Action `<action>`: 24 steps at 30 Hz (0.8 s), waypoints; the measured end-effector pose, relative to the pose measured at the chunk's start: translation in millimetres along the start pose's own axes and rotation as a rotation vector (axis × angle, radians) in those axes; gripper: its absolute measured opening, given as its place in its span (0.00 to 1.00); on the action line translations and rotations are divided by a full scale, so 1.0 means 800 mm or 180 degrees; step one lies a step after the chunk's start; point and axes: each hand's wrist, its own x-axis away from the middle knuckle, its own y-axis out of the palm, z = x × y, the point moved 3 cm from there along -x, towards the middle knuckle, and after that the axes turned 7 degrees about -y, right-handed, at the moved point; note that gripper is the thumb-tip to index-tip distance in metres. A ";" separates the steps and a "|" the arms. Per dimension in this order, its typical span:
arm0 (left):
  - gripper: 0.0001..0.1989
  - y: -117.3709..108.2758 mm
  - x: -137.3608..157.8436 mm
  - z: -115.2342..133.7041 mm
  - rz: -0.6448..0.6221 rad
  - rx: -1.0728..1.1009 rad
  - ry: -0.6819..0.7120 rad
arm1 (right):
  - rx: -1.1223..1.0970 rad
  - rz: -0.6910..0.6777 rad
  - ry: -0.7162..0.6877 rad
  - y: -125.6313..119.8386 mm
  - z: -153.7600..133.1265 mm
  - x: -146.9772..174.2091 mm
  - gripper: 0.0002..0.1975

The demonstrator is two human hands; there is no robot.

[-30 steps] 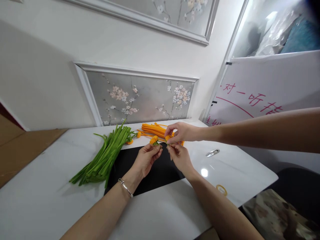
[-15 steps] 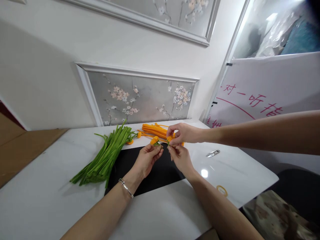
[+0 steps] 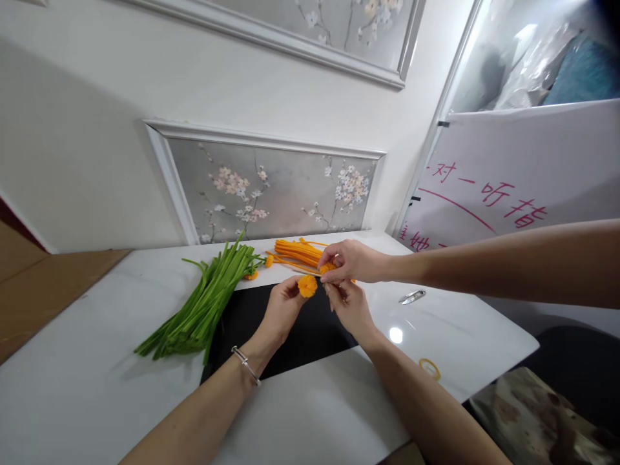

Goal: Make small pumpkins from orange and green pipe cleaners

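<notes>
My left hand (image 3: 282,309), a bracelet on its wrist, pinches an orange pipe-cleaner flower (image 3: 307,286) whose round front faces me. Close beside it, the fingertips of my right hand (image 3: 349,309) are closed at the underside of a second orange flower (image 3: 327,267). Another person's hand (image 3: 356,260) reaches in from the right and also grips this second flower, partly covering it. A thin pale stick (image 3: 310,272) runs between the two flowers; which fingers bear it I cannot tell. Both hands are above a black mat (image 3: 310,336).
A bundle of green pipe cleaners (image 3: 208,300) lies on the left of the white table (image 3: 159,400), with small orange flowers (image 3: 269,261) by its tips. Orange pipe cleaners (image 3: 295,248) lie behind the hands. Thread snips (image 3: 413,297) and a yellow ring (image 3: 429,369) are at the right.
My left hand has turned its flower from side-on to facing me and lowered it slightly. The pale stick now shows between the flowers. The other person's fingers have shifted slightly left.
</notes>
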 end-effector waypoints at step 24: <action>0.10 -0.005 -0.002 -0.006 0.0149 -0.0026 -0.0068 | -0.0329 0.0094 -0.0047 -0.003 -0.005 -0.001 0.10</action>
